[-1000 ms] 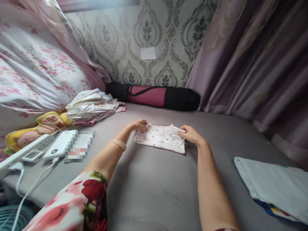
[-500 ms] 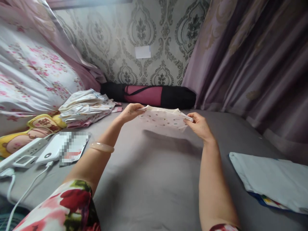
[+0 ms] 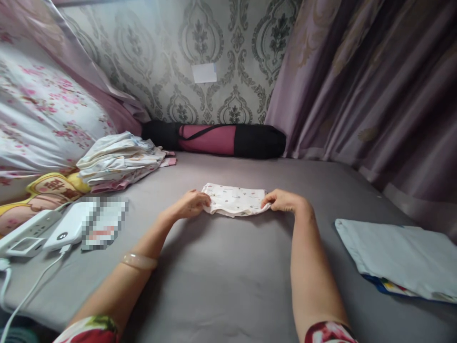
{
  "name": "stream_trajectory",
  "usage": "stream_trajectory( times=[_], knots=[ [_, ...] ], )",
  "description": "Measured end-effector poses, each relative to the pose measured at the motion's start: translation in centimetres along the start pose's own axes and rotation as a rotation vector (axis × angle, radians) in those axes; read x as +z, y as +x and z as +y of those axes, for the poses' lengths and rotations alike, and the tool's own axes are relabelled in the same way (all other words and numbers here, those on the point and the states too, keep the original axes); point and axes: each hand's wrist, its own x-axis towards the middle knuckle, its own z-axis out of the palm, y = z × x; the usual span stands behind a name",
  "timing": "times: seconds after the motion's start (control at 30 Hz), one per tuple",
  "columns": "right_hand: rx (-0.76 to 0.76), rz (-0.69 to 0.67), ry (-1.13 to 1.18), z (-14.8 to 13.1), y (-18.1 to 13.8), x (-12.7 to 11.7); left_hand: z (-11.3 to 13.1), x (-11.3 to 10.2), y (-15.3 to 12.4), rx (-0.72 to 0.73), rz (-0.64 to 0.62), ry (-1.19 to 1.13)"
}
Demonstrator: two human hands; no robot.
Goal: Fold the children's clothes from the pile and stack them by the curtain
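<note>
A small white garment [image 3: 235,199] with a tiny coloured print lies folded on the grey bed sheet [image 3: 221,276]. My left hand [image 3: 193,204] pinches its near left corner. My right hand [image 3: 283,200] pinches its near right corner. Both hands rest low on the sheet, with the cloth stretched flat between them. A pale bangle [image 3: 138,260] sits on my left forearm.
A stack of folded clothes [image 3: 119,159] lies at the left by a floral pillow [image 3: 46,114]. A rolled pink and black mat [image 3: 217,139] lies along the wall. A power strip [image 3: 24,233], a power bank [image 3: 67,226] and cables sit at left. A pale folded cloth [image 3: 396,255] lies at right by the curtain [image 3: 374,85].
I lifted the garment off the sheet by its far edge, folded it toward me and laid it down again, narrower. My hands now hold its near corners.
</note>
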Motion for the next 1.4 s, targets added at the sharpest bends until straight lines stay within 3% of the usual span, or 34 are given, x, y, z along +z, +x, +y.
stream_trajectory(
  times=[0.13,0.23,0.37,0.47,0.7,0.83,0.93,1.23,1.4],
  knots=[
    [0.047,0.016,0.029,0.1,0.0,-0.1,1.0,-0.7,-0.1,-0.036,-0.002,-0.032],
    [0.089,0.104,-0.017,-0.8,0.3,0.1,1.7,-0.3,0.5,-0.069,0.119,-0.041],
    [-0.059,0.383,-0.162,-4.1,1.6,1.8,2.6,1.8,1.9,-0.095,0.288,0.013],
    [-0.153,0.494,-0.244,-6.7,3.3,4.3,3.5,3.6,3.4,-0.135,0.303,0.086],
    [-0.164,0.495,-0.359,-7.8,5.8,9.5,4.7,5.7,6.1,-0.255,0.245,0.219],
    [-0.143,0.465,-0.353,-7.2,6.2,10.5,4.1,6.5,6.4,-0.245,0.104,0.242],
    [-0.145,0.469,-0.350,-7.0,6.5,10.6,3.7,6.7,6.4,-0.243,0.083,0.255],
    [-0.135,0.468,-0.336,-7.0,5.9,10.1,3.7,6.3,6.3,-0.246,0.124,0.176],
    [-0.032,0.617,-0.326,-6.9,5.9,9.9,3.3,5.4,5.9,-0.271,0.312,0.199]
  ],
)
